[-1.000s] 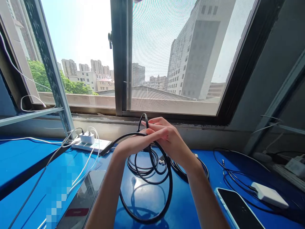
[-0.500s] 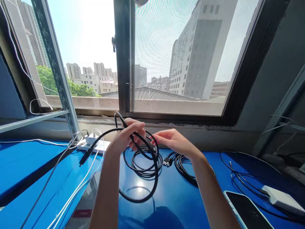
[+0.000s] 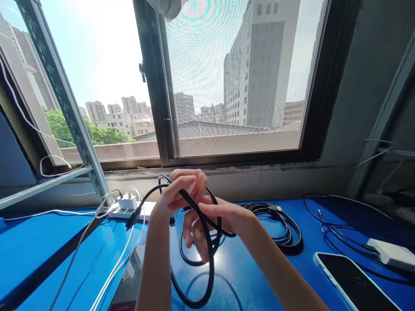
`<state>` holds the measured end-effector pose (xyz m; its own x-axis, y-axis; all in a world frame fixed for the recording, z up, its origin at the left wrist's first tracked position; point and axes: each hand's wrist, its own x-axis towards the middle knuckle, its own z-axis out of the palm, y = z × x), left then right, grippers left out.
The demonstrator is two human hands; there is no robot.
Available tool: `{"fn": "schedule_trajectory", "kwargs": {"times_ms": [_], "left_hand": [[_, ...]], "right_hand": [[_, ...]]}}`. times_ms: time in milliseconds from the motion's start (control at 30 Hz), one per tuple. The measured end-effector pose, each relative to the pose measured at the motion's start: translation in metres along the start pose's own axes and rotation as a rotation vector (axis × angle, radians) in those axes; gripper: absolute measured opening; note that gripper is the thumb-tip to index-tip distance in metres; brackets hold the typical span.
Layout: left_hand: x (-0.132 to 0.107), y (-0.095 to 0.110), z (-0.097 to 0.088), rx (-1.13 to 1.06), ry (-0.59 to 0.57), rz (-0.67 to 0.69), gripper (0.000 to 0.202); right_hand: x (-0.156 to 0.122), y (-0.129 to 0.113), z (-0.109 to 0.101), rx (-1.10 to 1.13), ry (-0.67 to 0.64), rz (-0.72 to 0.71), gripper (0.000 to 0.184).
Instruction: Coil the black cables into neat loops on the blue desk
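My left hand (image 3: pixel 180 192) is raised above the blue table (image 3: pixel 259 276) and closed on a thick black cable (image 3: pixel 210 263). The cable hangs from it in a large loop, and one plug end (image 3: pixel 131 220) sticks out to the left. My right hand (image 3: pixel 214 218) sits just right of and below the left hand. Its fingers bend down through the loop and curl on the cable's strands. A second black cable (image 3: pixel 285 226) lies coiled on the table to the right of my hands.
A white power strip (image 3: pixel 126 209) with chargers and white leads lies at the left. A phone (image 3: pixel 353 280) and a white adapter (image 3: pixel 392 255) with thin black wires lie at the right. Another dark phone (image 3: pixel 128 280) lies under my left forearm. A window and sill are behind.
My right hand has come left from the open reach and closed on the loop under my left hand. The view has swung, so the coiled cable now shows further right.
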<state>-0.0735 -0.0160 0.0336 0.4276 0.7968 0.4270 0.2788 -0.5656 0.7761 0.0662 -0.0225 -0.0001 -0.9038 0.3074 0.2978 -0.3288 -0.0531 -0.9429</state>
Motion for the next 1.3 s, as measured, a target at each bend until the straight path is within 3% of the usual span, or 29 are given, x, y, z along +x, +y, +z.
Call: {"fn": "schedule_trajectory", "kwargs": {"times_ms": [167,267,400,500,700,933,1133,1233,1300], "left_hand": [[0.002,0.005,0.0,-0.062,-0.036,0.072,0.024],[0.0,0.008,0.002,-0.141,-0.076,0.116,0.028],[0.001,0.002,0.006,-0.202,-0.154,0.019,0.032],[0.005,-0.003,0.01,-0.14,-0.118,-0.052,0.028],[0.005,-0.002,0.013,-0.179,-0.07,0.015,0.022],[0.009,-0.003,0.018,-0.182,-0.136,0.049,0.026],[0.018,-0.004,0.023,-0.225,-0.124,0.048,0.038],[0.02,-0.001,0.024,-0.302,-0.087,0.013,0.034],[0.021,0.003,0.025,-0.386,-0.001,0.012,0.029]], "right_hand": [[-0.007,-0.009,-0.004,-0.012,0.084,-0.097,0.026],[-0.017,-0.019,-0.001,-0.166,0.116,-0.053,0.026],[-0.028,-0.031,0.009,-0.404,0.313,0.014,0.032],[-0.036,-0.035,0.009,-0.537,0.391,0.048,0.04],[-0.053,-0.038,-0.004,-0.441,0.337,0.161,0.058],[-0.069,-0.046,-0.011,-0.543,0.628,0.098,0.061],[-0.076,-0.048,-0.024,-0.726,0.626,-0.027,0.052],[-0.07,-0.046,-0.025,-0.69,0.622,-0.099,0.05],[-0.065,-0.044,-0.024,-0.612,0.557,-0.115,0.048]]}}
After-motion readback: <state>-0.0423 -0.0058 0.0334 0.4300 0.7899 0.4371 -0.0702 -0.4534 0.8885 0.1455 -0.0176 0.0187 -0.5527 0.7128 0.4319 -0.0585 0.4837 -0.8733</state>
